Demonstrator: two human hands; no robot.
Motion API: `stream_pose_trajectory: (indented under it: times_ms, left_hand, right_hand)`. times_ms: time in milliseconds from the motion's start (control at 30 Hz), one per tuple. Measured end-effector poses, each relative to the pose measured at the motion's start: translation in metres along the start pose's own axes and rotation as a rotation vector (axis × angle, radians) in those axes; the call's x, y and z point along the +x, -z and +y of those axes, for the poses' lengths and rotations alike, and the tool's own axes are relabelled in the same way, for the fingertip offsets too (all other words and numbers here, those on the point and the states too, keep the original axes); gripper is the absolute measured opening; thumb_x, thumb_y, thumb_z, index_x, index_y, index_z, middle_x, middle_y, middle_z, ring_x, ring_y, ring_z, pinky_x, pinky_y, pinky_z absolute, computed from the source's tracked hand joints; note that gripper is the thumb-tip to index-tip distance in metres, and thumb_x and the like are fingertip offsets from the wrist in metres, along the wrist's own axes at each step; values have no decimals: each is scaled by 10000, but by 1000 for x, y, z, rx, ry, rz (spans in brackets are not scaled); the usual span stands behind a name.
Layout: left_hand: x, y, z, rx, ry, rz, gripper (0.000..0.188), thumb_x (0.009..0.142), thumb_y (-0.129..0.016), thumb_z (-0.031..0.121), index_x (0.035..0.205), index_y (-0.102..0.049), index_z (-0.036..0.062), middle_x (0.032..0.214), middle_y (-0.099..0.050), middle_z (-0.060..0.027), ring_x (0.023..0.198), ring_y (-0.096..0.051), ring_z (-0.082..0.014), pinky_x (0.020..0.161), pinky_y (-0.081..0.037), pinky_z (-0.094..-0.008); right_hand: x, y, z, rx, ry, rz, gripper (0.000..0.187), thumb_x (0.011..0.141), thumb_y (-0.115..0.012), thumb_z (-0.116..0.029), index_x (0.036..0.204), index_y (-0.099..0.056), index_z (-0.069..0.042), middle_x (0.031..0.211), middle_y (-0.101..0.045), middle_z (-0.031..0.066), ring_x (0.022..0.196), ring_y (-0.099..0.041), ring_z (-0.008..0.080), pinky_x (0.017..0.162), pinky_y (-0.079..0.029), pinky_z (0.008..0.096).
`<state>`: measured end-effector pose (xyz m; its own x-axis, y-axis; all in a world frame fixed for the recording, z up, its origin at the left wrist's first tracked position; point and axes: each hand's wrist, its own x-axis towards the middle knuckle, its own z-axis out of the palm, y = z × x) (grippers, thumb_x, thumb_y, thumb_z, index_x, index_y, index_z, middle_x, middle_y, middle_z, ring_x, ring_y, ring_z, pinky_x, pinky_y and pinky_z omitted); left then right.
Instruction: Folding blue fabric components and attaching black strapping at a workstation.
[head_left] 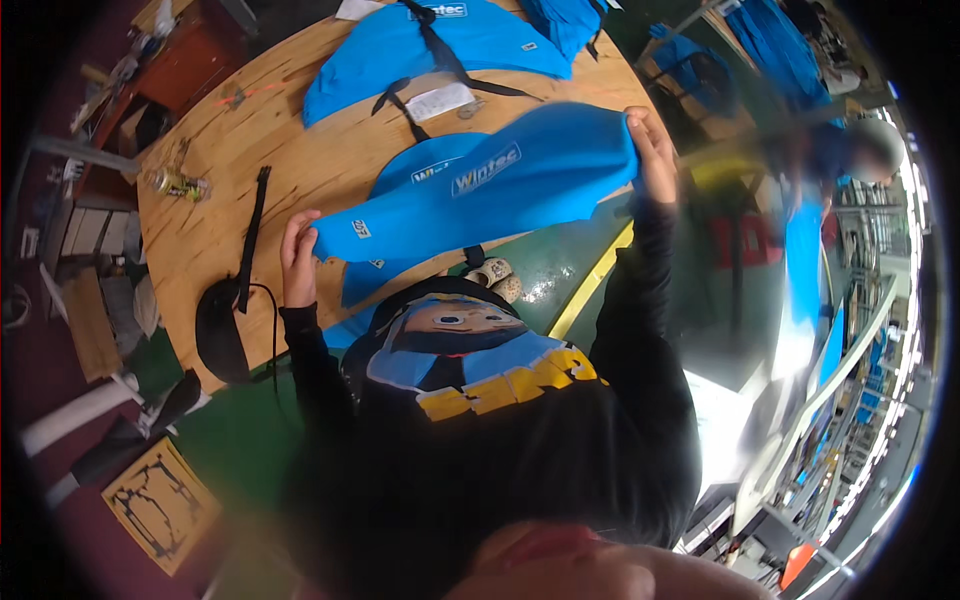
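Both hands hold one blue fabric piece [480, 195] stretched above the near edge of the wooden counter [210, 200]: the left hand [297, 255] pinches its near-left end, the right hand [652, 150] grips its far-right end. It hangs over a second blue piece [420, 170] lying flat beneath. The step looks like spreading or aligning the held piece; next it likely needs lowering evenly, both ends kept taut. A black strap [252, 235] lies left.
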<state>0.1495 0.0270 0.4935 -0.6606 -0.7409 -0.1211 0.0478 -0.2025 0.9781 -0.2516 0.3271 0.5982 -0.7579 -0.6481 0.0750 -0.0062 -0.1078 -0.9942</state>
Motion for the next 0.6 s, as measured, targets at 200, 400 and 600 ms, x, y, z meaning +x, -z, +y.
stream_pose_trajectory:
  times_ms: [200,400,600]
  left_hand:
    - [-2,15,-78,216,-40,-2,215,997,-480,99,1171,-586,31,1107,-600,-32,1068,-548,-122,941,-407,-257]
    - [5,12,-177,547,-135,67,267,978,-531,175,1220,-580,74,993,-675,-95,831,-662,-219,734,-506,-356]
    - [18,2,-203,740,-159,84,295,964,-559,242,1245,-594,158,854,-654,-141,784,-647,-308,707,-503,-405]
  right_hand:
    - [25,57,76,-305,20,-18,67,966,-573,-64,1023,-604,-47,918,-596,-38,852,-531,36,768,-414,182]
    - [13,103,206,-823,-180,148,102,908,-643,-96,987,-658,-34,926,-717,106,852,-707,209,738,-552,331]
    - [7,111,215,-1129,-128,220,177,893,-676,-265,996,-660,-123,869,-714,147,817,-703,315,722,-544,402]
